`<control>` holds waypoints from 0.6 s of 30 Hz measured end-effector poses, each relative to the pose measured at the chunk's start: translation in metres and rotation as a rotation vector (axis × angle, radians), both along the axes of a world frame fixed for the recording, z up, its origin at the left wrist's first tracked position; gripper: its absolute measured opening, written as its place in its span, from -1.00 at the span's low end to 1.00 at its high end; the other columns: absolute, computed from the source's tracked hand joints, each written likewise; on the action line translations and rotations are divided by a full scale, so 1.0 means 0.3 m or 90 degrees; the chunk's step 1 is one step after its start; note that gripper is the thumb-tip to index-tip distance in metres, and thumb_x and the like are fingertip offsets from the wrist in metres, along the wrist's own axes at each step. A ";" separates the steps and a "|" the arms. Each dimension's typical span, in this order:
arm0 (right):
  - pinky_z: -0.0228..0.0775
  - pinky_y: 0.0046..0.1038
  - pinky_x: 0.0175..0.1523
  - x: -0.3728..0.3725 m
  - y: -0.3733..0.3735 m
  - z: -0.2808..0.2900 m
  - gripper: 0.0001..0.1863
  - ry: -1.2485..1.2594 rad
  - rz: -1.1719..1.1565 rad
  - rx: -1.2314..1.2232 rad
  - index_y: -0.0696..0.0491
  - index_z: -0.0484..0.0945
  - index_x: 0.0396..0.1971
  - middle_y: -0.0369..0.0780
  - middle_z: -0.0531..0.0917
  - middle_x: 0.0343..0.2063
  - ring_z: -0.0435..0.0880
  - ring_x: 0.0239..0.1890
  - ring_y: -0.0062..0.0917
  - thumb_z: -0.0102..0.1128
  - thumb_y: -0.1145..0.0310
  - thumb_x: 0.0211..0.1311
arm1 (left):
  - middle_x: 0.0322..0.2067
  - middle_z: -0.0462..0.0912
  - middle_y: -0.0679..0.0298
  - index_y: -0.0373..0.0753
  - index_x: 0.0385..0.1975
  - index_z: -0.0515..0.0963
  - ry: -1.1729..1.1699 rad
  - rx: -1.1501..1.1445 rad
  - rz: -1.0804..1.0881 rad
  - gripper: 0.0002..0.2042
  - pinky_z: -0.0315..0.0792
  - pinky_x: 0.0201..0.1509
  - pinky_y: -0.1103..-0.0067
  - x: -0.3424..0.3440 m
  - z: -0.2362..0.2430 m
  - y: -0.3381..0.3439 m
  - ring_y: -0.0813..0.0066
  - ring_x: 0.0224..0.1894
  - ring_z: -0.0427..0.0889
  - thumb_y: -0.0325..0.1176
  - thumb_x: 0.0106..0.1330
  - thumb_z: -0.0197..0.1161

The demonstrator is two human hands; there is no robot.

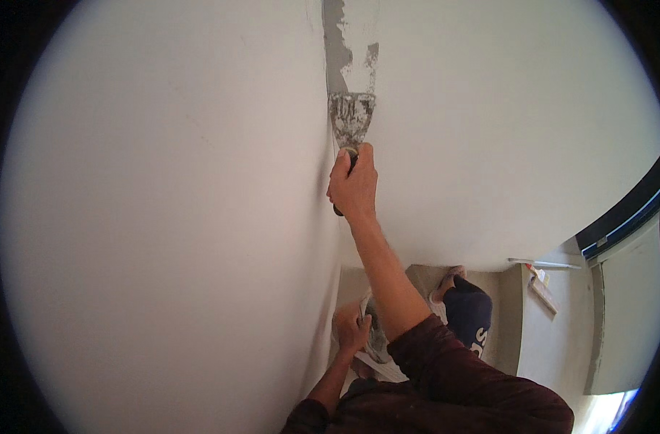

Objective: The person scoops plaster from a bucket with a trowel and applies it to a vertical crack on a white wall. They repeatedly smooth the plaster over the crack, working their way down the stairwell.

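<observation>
Beyond the worker's dark maroon sleeve (482,365), the left hand (352,327) was clamped on the rim of a container (377,340) of what looked like grey paste, held low and partly hidden by the right forearm. The right hand (354,184) was closed firmly around the dark handle of a scraper (352,119), its smeared blade pointing up along the corner beside the left wall (164,181), with its edge apparently at the right wall (489,145). Directly above the blade ran a ragged grey strip (335,54) beside paler patches. The step in hand appeared to be spreading or smoothing filler along that corner; the next move seemed to call for a flat blade, even pressure and a line kept close to the joint. Farther off, below and to the right, a dark-trousered leg (469,311) showed, and a brush (542,295) lay on a pale ledge (554,340).
</observation>
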State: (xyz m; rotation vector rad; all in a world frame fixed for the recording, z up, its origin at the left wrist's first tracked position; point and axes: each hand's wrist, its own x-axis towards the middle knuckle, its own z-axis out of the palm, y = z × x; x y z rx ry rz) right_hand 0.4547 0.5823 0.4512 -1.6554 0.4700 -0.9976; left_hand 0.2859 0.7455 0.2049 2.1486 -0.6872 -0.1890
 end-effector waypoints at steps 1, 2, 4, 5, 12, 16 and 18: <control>0.34 -0.13 -0.51 -0.009 0.007 -0.030 -0.82 0.010 0.003 0.000 0.17 0.19 -0.27 0.05 0.51 -0.64 0.58 -0.60 0.01 -0.05 0.41 0.32 | -0.08 0.57 -0.06 -0.34 -0.13 0.54 0.039 -0.001 0.010 -0.65 0.33 0.14 0.21 -0.006 -0.003 0.003 -0.04 0.02 0.52 -0.23 0.17 0.22; 0.34 -0.14 -0.51 -0.022 0.015 -0.057 -0.82 0.019 0.004 -0.001 0.16 0.19 -0.27 0.05 0.51 -0.64 0.58 -0.60 -0.02 -0.05 0.41 0.33 | -0.07 0.57 -0.06 -0.34 -0.12 0.54 0.056 -0.016 0.020 -0.65 0.32 0.15 0.21 -0.011 -0.007 0.004 -0.04 0.03 0.51 -0.23 0.19 0.22; 0.34 -0.16 -0.52 -0.062 0.028 -0.100 -0.82 0.057 0.027 0.039 0.16 0.19 -0.28 0.03 0.50 -0.65 0.60 -0.61 -0.09 -0.05 0.40 0.34 | -0.06 0.57 -0.06 -0.34 -0.09 0.54 0.131 0.029 0.017 -0.64 0.31 0.16 0.22 -0.019 -0.020 0.003 -0.05 0.05 0.49 -0.23 0.19 0.22; 0.34 -0.17 -0.52 -0.094 0.033 -0.117 -0.82 0.090 0.048 0.079 0.16 0.18 -0.28 0.02 0.49 -0.66 0.60 -0.61 -0.12 -0.05 0.40 0.34 | -0.11 0.58 -0.06 -0.35 -0.11 0.54 0.125 0.026 0.016 -0.63 0.32 0.12 0.22 -0.020 -0.029 -0.001 -0.05 0.00 0.51 -0.21 0.19 0.22; 0.33 -0.21 -0.55 -0.169 0.005 0.008 -0.83 -0.007 0.064 -0.072 0.17 0.19 -0.28 -0.03 0.46 -0.69 0.56 -0.66 -0.24 -0.08 0.40 0.37 | -0.17 0.58 -0.05 -0.34 -0.08 0.52 0.252 0.072 0.028 -0.60 0.34 0.06 0.25 -0.021 -0.093 -0.008 -0.03 -0.07 0.53 -0.20 0.17 0.23; 0.34 -0.18 -0.51 -0.061 -0.043 0.082 -0.82 -0.036 0.035 -0.099 0.19 0.18 -0.25 0.04 0.49 -0.63 0.59 -0.57 -0.11 -0.08 0.40 0.37 | -0.20 0.58 -0.06 -0.34 -0.08 0.52 0.188 0.050 -0.004 -0.60 0.35 0.05 0.26 -0.042 -0.116 0.001 -0.03 -0.09 0.54 -0.24 0.12 0.24; 0.35 -0.14 -0.46 -0.034 -0.042 0.021 -0.80 -0.016 0.007 -0.131 0.21 0.18 -0.23 0.08 0.52 -0.58 0.60 -0.51 -0.01 -0.07 0.40 0.36 | -0.08 0.57 -0.06 -0.31 0.03 0.50 0.239 0.050 -0.011 -0.53 0.31 0.18 0.27 -0.046 -0.130 0.001 -0.05 0.03 0.50 -0.32 0.07 0.26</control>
